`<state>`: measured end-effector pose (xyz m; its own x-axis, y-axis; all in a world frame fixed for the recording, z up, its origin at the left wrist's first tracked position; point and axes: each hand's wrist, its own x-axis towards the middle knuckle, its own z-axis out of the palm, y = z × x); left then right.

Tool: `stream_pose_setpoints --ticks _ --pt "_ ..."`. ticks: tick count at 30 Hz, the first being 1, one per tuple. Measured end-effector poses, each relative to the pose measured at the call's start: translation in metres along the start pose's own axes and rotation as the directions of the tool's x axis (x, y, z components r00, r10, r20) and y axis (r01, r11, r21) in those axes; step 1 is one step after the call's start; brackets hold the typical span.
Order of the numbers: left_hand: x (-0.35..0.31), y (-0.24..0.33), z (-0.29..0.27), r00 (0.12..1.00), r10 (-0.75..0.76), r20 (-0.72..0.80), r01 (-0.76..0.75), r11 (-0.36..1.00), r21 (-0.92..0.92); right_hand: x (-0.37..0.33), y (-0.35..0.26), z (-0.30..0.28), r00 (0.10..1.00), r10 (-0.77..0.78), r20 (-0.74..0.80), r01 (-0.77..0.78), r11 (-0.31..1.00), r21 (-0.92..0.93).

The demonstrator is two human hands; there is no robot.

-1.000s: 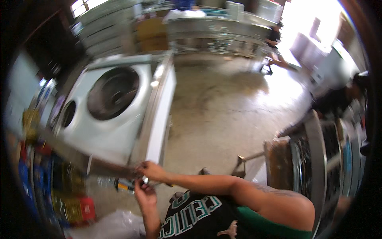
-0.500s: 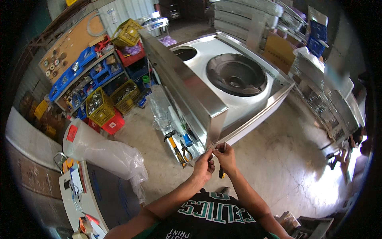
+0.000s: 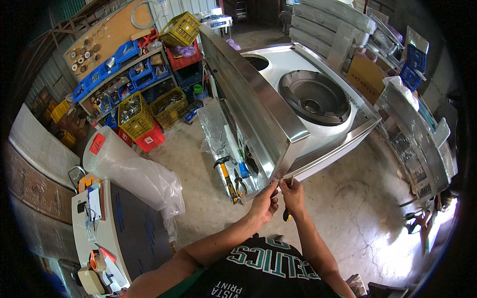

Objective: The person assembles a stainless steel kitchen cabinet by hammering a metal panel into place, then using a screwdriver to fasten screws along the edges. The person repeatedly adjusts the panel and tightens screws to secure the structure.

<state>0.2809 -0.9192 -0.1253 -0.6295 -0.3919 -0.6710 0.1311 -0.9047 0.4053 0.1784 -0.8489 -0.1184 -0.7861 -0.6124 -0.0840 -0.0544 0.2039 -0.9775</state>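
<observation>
Both hands are at the near lower corner of a stainless steel stove [image 3: 328,171], which has a raised steel panel [image 3: 271,119] along its left side. My left hand [image 3: 264,204] is closed, thumb and fingers pinched against that corner; whatever small piece is between them cannot be made out. Close beside it, my right hand [image 3: 293,196] is closed around a screwdriver [image 3: 286,215], its yellow-and-black handle hanging below the palm and a thin shaft showing above the fingers. Left of the hands, a hammer [image 3: 226,176] and pliers [image 3: 240,185] lie on plastic wrap.
A black burner ring [image 3: 314,97] sits in the stove's white top. To the left are a roll of bubble wrap [image 3: 131,169], yellow crates [image 3: 133,116] and a desk [image 3: 92,233]. Wrapped steel parts [image 3: 412,134] stand at the right.
The view has shifted, so the stove and hands appear farther right. Both hands stay at the same panel corner, with fingers still pinched and the screwdriver still in the right.
</observation>
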Motion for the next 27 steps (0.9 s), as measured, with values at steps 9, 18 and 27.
stream_pose_setpoints --ticks 9,18,27 --pt "0.004 -0.001 0.000 1.000 0.015 -0.022 -0.016 1.000 -0.014 0.001 0.012 -0.004 0.993 0.118 0.009 -0.117 0.973 0.199" --pt "0.002 -0.001 0.003 0.994 0.102 -0.034 -0.095 0.980 0.177 0.007 0.018 0.004 0.999 -0.038 0.034 0.034 0.995 0.097" --pt "-0.002 0.003 0.008 0.993 0.070 -0.095 -0.057 0.989 0.135 0.001 0.005 0.005 0.984 -0.115 -0.135 0.112 0.993 -0.027"
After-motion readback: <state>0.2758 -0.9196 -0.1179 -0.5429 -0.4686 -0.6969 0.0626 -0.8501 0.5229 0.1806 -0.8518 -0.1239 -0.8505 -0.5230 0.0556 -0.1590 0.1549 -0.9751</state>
